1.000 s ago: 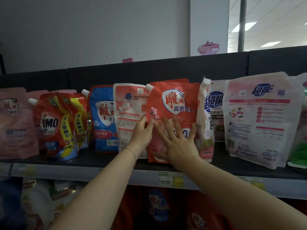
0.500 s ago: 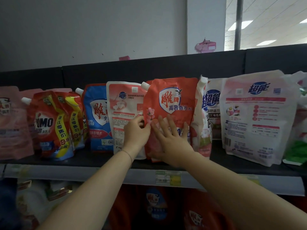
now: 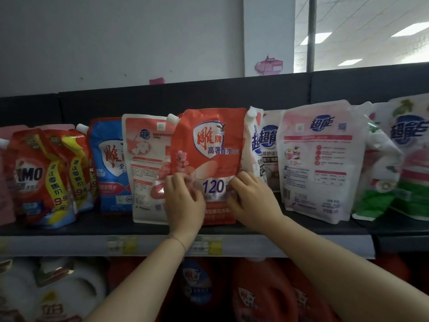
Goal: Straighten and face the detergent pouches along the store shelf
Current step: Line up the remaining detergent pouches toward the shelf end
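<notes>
Head view: facing step in hand on red pouch, upright at middle of shelf, label forward. Pinched at lower left edge by left grip, at lower right by right grip. Next, likely: seat base flat, square up, release. Crowded by pink-white pouch overlapped on left, leaning spouted pouch touching on right.

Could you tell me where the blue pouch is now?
In the head view, the blue pouch stands left of centre on the shelf, between the OMO pouches and a white-pink pouch.
</notes>
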{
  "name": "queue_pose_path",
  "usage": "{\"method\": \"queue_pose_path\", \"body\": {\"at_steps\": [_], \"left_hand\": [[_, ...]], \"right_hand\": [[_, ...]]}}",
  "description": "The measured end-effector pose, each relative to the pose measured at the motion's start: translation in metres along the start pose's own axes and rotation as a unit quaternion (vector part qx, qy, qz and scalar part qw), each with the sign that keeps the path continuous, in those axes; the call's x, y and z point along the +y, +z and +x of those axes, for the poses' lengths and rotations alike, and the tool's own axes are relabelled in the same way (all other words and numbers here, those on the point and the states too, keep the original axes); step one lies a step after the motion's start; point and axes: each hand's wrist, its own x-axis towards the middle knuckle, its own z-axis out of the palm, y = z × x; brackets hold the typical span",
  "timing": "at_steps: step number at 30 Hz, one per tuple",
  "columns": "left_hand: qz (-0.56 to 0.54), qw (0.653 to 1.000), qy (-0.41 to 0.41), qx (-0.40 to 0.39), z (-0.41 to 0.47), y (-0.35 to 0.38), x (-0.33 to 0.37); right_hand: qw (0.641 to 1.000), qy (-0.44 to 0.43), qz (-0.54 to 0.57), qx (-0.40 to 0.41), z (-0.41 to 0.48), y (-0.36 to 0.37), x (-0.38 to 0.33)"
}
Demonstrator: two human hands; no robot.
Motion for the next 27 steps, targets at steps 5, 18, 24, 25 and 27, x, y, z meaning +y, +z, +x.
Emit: {"method": "queue_pose_path", "body": {"at_steps": [5,18,24,25,27], "left_hand": [[-0.005,0.983,0.158,-0.094,-0.018,0.020,0.028],[0.054,0.987,-0.002,-0.151,-0.039,0.077,0.106],[0.121,0.978,-0.012,-0.168,-0.048,0.091,0.110],[0.134,0.977,-0.012,-0.165,-0.052,0.094,0.109],[0.155,0.975,-0.014,-0.160,-0.057,0.099,0.108]], "right_hand": [[0.981,0.159,-0.069,-0.088,-0.008,-0.027,0.036],[0.847,0.102,-0.332,-0.401,-0.025,-0.032,0.119],[0.854,0.109,-0.335,-0.382,-0.034,-0.045,0.144],[0.853,0.105,-0.340,-0.381,-0.037,-0.049,0.149],[0.852,0.100,-0.349,-0.378,-0.042,-0.057,0.157]]}}
